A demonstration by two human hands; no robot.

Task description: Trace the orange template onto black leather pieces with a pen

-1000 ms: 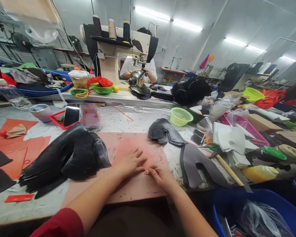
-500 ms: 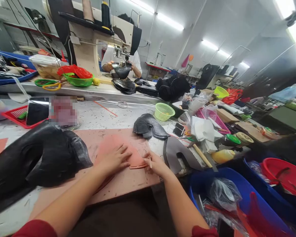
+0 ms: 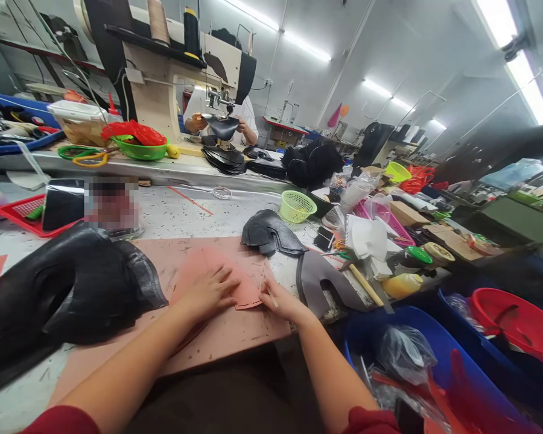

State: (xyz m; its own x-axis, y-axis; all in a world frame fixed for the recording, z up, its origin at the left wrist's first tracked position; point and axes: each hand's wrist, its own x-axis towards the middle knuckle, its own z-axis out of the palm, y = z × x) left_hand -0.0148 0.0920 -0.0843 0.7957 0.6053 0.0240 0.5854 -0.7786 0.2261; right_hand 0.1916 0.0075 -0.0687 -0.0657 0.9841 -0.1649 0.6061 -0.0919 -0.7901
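Note:
My left hand (image 3: 213, 290) lies flat with fingers spread on a salmon-pink curved pattern piece (image 3: 248, 293), pressing it against the pinkish board (image 3: 248, 337). A slit runs near the piece's lower right edge. At that right edge, my right hand (image 3: 283, 301) is closed around a thin pale pen-like stick (image 3: 272, 293); its tip is hard to make out. Stacked black curved pieces (image 3: 271, 232) lie just beyond the pattern piece. To the right of my right hand are grey arch-shaped pieces (image 3: 314, 280). Large black leather-like pieces (image 3: 90, 289) lie left of my left forearm.
A green basket (image 3: 297, 207) and a wooden-handled tool (image 3: 364, 283) are on the bench. Blue bins (image 3: 357, 337) stand below at right. Across the bench, a person works a black piece at a sewing machine (image 3: 149, 96). A red basket (image 3: 25, 217) sits at left.
The whole view has shifted slightly left. My right hand has moved a little along the pattern piece's edge, while my left hand stays flat on it.

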